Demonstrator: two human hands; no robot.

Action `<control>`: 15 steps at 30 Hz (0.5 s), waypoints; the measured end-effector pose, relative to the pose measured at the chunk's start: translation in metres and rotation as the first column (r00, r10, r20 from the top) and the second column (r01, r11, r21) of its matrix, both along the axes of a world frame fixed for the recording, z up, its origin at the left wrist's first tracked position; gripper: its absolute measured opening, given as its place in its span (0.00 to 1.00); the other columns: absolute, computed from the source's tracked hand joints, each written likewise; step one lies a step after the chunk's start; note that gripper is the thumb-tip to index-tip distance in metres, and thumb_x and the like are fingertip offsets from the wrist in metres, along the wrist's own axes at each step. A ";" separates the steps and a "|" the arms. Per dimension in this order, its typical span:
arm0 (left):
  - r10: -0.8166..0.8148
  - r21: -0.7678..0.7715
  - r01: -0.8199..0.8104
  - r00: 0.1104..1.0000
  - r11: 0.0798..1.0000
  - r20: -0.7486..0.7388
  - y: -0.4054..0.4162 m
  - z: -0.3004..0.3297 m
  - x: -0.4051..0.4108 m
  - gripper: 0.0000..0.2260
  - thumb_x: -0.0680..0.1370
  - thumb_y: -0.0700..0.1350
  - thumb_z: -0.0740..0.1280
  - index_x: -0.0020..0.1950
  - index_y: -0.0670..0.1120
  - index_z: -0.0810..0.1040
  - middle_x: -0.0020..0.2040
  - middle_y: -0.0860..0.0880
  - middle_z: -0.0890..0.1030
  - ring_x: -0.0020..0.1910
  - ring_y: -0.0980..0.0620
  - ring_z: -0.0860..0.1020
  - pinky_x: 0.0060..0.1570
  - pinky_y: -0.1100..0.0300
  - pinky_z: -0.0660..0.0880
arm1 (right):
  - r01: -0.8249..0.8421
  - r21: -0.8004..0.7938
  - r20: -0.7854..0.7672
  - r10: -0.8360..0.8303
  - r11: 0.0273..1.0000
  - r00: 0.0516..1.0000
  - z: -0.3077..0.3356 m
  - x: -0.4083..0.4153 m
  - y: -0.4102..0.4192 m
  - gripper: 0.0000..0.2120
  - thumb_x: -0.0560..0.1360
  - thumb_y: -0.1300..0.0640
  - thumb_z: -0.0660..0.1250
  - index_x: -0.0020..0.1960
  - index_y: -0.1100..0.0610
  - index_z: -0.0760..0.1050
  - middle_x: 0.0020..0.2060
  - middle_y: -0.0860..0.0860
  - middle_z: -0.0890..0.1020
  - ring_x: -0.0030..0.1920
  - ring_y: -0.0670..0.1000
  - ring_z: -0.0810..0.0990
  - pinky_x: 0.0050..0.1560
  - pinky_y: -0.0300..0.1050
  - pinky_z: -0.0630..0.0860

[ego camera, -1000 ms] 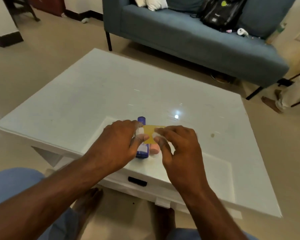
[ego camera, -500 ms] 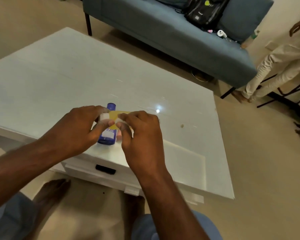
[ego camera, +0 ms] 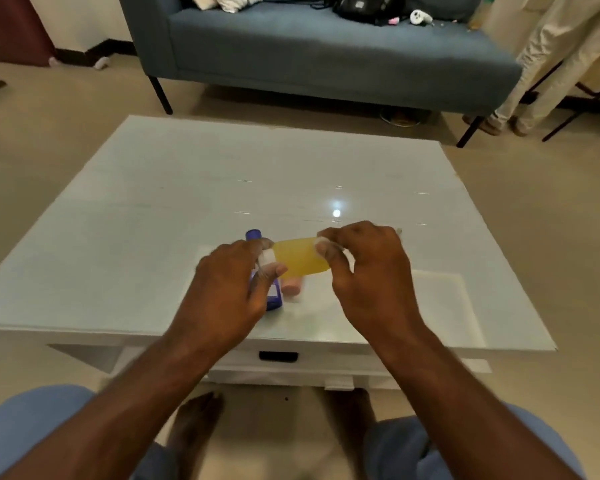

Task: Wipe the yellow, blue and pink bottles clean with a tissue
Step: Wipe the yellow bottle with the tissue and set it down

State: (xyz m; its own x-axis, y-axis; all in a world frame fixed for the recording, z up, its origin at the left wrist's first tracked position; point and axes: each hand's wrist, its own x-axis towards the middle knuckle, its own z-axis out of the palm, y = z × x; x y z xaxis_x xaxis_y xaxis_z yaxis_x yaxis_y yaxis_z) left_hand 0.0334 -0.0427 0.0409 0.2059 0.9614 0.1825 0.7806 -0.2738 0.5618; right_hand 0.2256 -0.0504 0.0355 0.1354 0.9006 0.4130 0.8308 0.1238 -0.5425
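Left hand hides blue bottle middle; tissue barely visible.

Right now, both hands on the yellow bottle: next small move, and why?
Probably slide the right hand with its tissue along the yellow bottle toward the left hand, which grips the cap end. The body between the hands is bare; the blue bottle and pink bottle wait on the table.

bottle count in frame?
3. Yellow bottle held sideways between left hand and right hand above the table. Blue bottle and pink bottle on the table beneath, partly hidden by the hands.
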 end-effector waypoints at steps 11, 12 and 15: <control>-0.031 0.022 0.032 0.998 0.999 -0.055 0.003 0.008 -0.004 0.28 0.73 0.60 0.58 0.66 0.45 0.77 0.57 0.45 0.83 0.53 0.44 0.80 0.57 0.48 0.74 | -0.033 0.016 0.027 0.032 0.999 0.999 -0.004 -0.009 0.003 0.08 0.79 0.56 0.72 0.57 0.52 0.85 0.50 0.50 0.84 0.56 0.55 0.77 0.55 0.44 0.68; -0.031 0.009 0.032 0.998 0.999 -0.059 0.003 0.007 -0.004 0.26 0.74 0.58 0.60 0.65 0.45 0.77 0.57 0.44 0.83 0.54 0.43 0.80 0.58 0.47 0.74 | -0.105 0.009 0.033 0.105 0.994 0.994 -0.005 -0.018 -0.002 0.09 0.78 0.58 0.72 0.58 0.53 0.85 0.52 0.50 0.83 0.57 0.54 0.76 0.54 0.44 0.70; -0.034 0.043 0.038 0.995 0.998 -0.093 0.002 0.002 -0.002 0.17 0.73 0.46 0.73 0.60 0.41 0.80 0.52 0.40 0.84 0.49 0.38 0.82 0.54 0.43 0.75 | -0.233 -0.005 0.094 0.233 0.972 0.968 -0.005 -0.034 -0.013 0.13 0.75 0.61 0.73 0.59 0.53 0.84 0.54 0.51 0.84 0.57 0.54 0.77 0.55 0.46 0.75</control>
